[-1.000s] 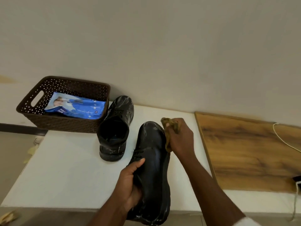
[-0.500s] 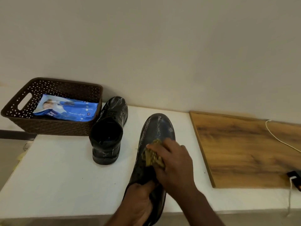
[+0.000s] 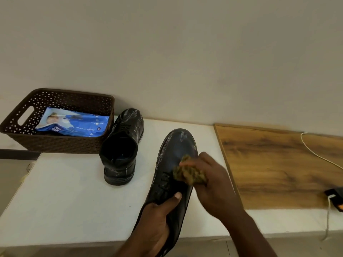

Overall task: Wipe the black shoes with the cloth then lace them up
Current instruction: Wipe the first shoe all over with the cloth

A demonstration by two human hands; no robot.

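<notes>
since a moment ago the right hand [image 3: 213,184] and its cloth [image 3: 189,173] have slid from the middle of the shoe [image 3: 170,175] out toward the shoe's right edge, a little nearer the toe, and the left thumb, which was tucked low by the heel, now lies across the upper just below the lace holes.

head view: the left hand [image 3: 156,225] grips the heel end of the shoe, thumb on top and the other fingers hidden underneath. the shoe is held tilted, toe pointing away from the person and resting on or just above the white table [image 3: 65,201]; i cannot tell which. the right hand is curled round the bunched yellow-brown cloth and presses it against the shoe's upper, beside the lace holes. the hand and cloth are blurred. pale streaks show on the toe beyond the cloth.

to the left of the left hand and farther away, the second shoe [image 3: 122,145] stands upright on the table, its opening toward the person, with whitish smears on its toe and heel. just beyond it to the left, touching or nearly touching it, is a brown basket [image 3: 55,143] holding a blue packet [image 3: 74,124]. to the right of the right hand lies a wooden board [image 3: 278,164], with a white cable [image 3: 315,154] trailing over its far side.
</notes>
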